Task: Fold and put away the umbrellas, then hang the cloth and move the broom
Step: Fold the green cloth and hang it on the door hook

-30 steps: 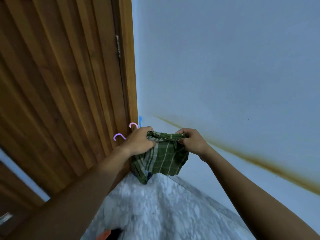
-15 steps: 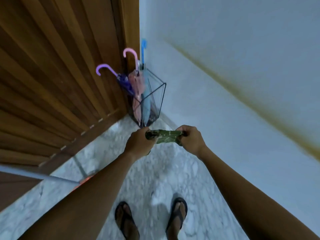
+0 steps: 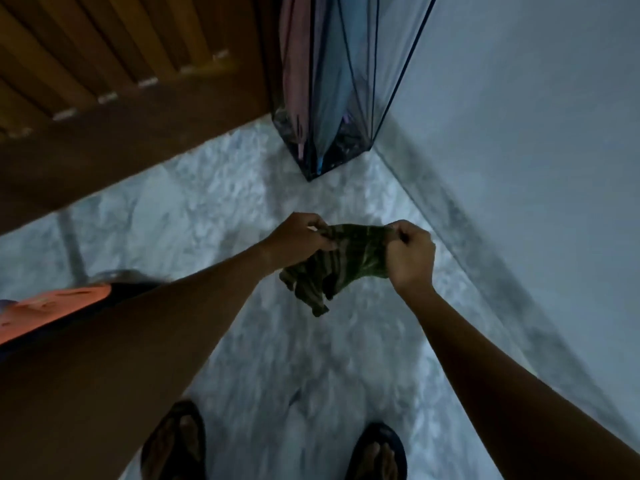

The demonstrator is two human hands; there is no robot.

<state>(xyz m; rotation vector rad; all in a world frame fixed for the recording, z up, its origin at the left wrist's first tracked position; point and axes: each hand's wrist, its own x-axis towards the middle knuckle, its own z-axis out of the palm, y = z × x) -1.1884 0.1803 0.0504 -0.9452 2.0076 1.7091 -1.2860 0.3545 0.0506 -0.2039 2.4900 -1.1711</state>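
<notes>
One green checked cloth hangs bunched above the marble floor, its top edge pinched by both my hands, left hand and right hand. Ahead in the corner, one wire stand holds two visible folded umbrellas: a pink umbrella and a blue umbrella.

umbrellas in stand | stand between door left, wall right | cloth before stand
</notes>
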